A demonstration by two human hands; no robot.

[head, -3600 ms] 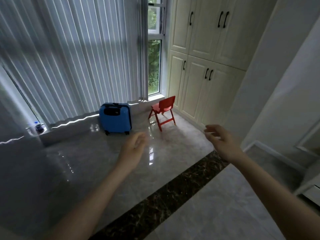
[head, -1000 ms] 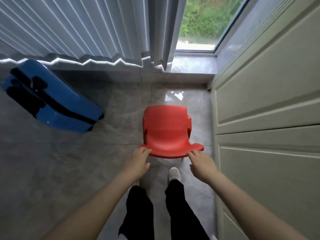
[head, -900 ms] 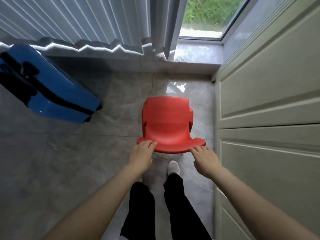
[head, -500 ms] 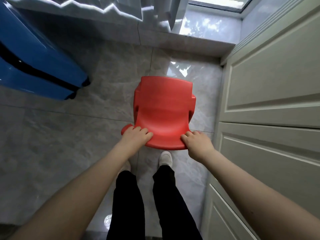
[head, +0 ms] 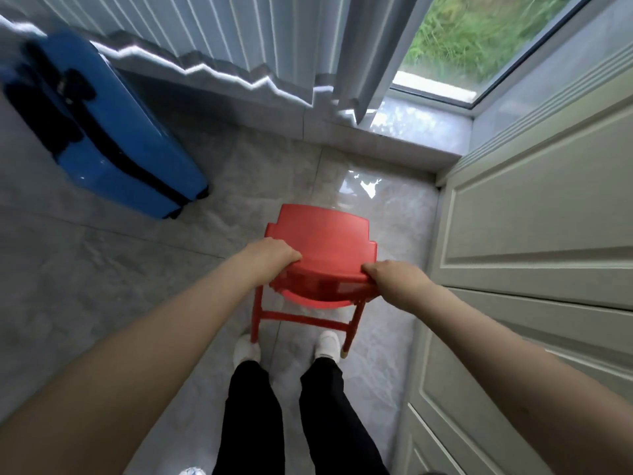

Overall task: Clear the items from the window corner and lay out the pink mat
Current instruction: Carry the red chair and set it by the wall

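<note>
Between both hands, red chair, gripped at backrest

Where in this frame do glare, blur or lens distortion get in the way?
Head view: glare patch on the floor tile beyond the red chair; blue suitcase and window greenery are motion-smeared; wide-angle bending curves the cabinet doors; both hands and the chair are sharp and evenly lit.

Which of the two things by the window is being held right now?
The red chair: both hands grip its back. The blue suitcase stands untouched.
</note>
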